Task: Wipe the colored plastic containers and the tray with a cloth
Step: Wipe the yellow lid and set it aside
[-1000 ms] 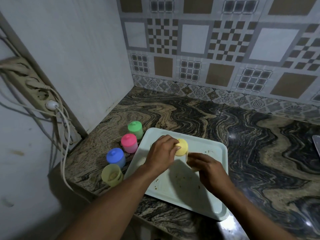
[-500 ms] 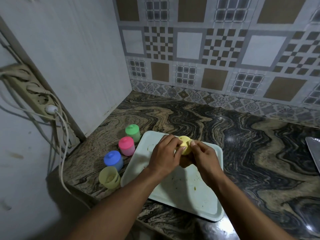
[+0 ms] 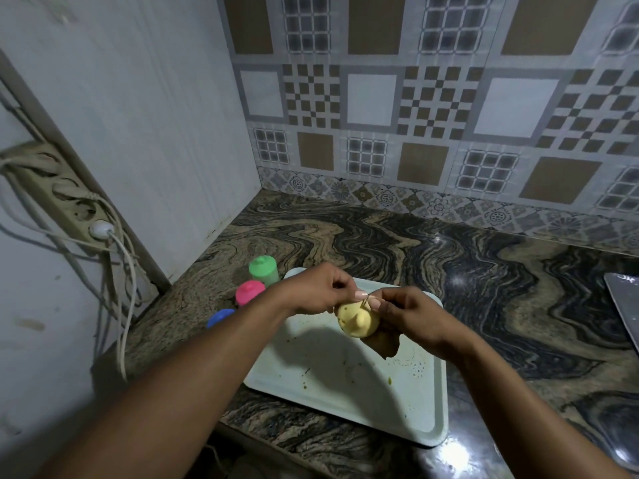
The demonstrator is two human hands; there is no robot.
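A yellow plastic lid (image 3: 358, 323) with a small knob is held up above the white tray (image 3: 345, 399). My left hand (image 3: 316, 288) pinches its upper edge with the fingertips. My right hand (image 3: 413, 316) grips it from the right, with a brown cloth (image 3: 385, 344) bunched under the lid. The tray lies on the marble counter (image 3: 484, 271) and carries several yellowish stains. Left of the tray stand a green-lidded container (image 3: 263, 269), a pink-lidded one (image 3: 249, 292) and a blue-lidded one (image 3: 219, 318), the last partly behind my left forearm.
A power strip (image 3: 65, 198) with hanging cables is fixed on the left wall beside the counter's corner. The edge of a metal tray (image 3: 624, 305) shows at the far right. The counter's front edge runs just below the white tray.
Both hands have lifted the yellow lid off the tray and turned it, knob now facing me. The brown cloth now shows under it. The view shifted, and my forearm now hides the open yellow-green cup.
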